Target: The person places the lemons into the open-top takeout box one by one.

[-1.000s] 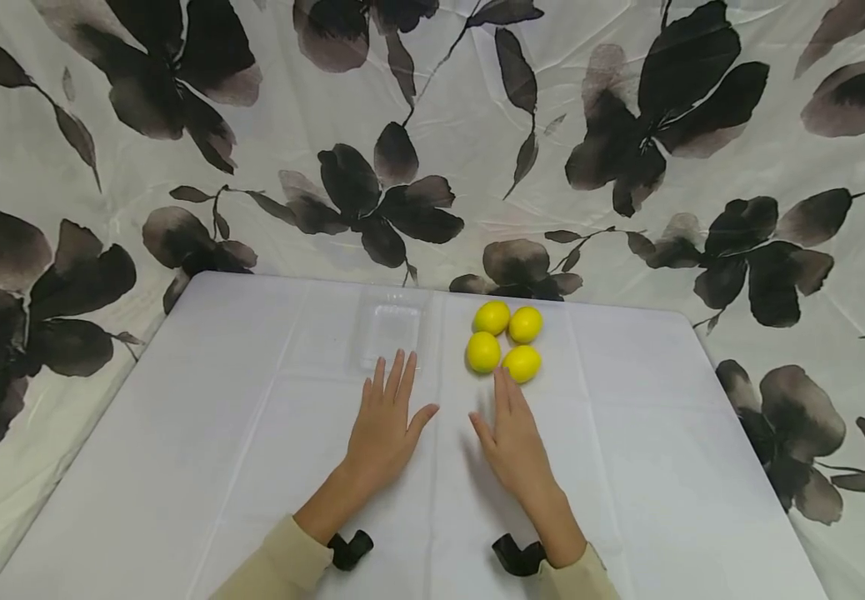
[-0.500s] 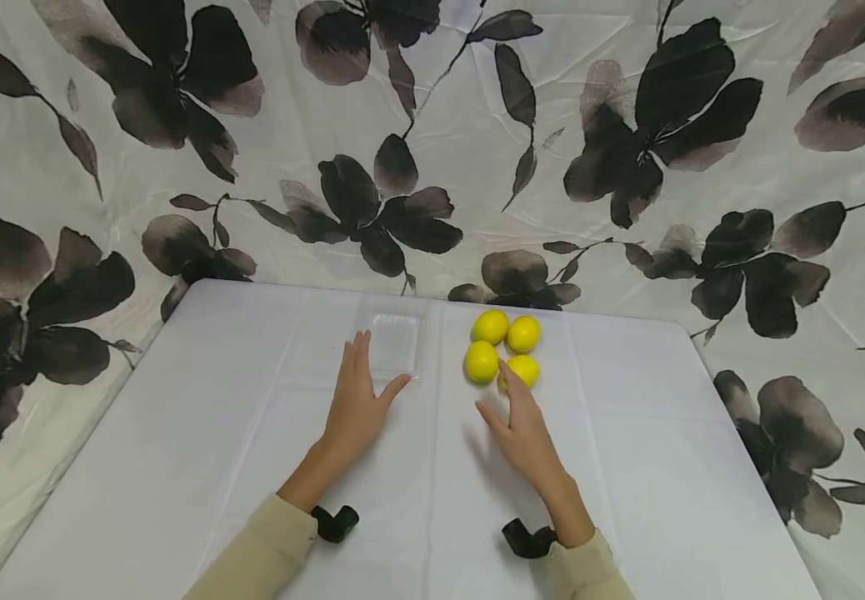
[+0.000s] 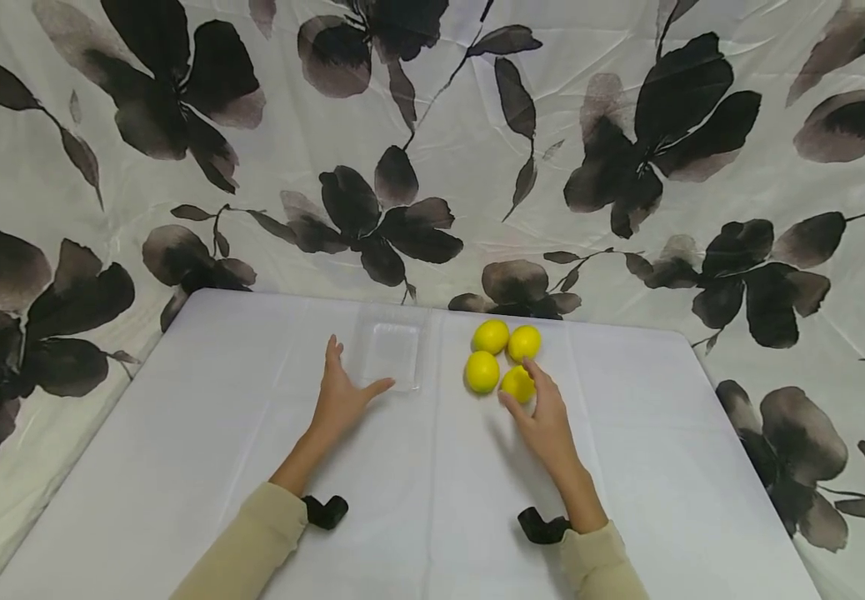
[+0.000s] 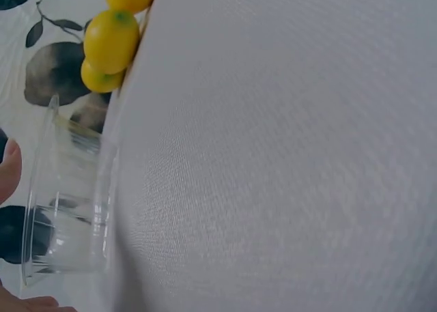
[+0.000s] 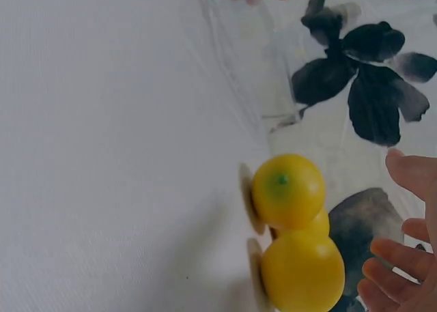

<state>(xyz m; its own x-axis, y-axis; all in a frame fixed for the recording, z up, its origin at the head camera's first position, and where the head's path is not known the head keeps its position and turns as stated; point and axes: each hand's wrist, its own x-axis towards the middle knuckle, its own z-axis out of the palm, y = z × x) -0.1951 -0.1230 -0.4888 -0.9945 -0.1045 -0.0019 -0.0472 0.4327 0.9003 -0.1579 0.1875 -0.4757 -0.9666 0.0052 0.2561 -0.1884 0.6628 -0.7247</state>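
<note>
Several yellow lemons (image 3: 482, 372) form a tight cluster near the far edge of the table. My right hand (image 3: 548, 421) hovers at the front right lemon (image 3: 517, 384), thumb and fingers parted and overlapping it in the head view. From the right wrist, the fingers (image 5: 399, 259) show relaxed, with a gap between them and the lemons (image 5: 302, 271). Left of the cluster lies a clear plastic container (image 3: 393, 354), its mouth upward. Beside its front left corner is my left hand (image 3: 341, 396), thumb spread wide from the fingers, holding nothing. The left wrist view shows the container's (image 4: 68, 196) transparent side close by.
A white cloth covers the table (image 3: 432, 500). Behind its far edge hangs a pale curtain with dark flowers (image 3: 395, 208). Black wrist mounts (image 3: 325, 511) stick inward from both sleeves.
My left hand has shifted left of the container, its thumb opening away from the fingers. The right hand has moved slightly right and spread its thumb and fingers at the front right lemon.
</note>
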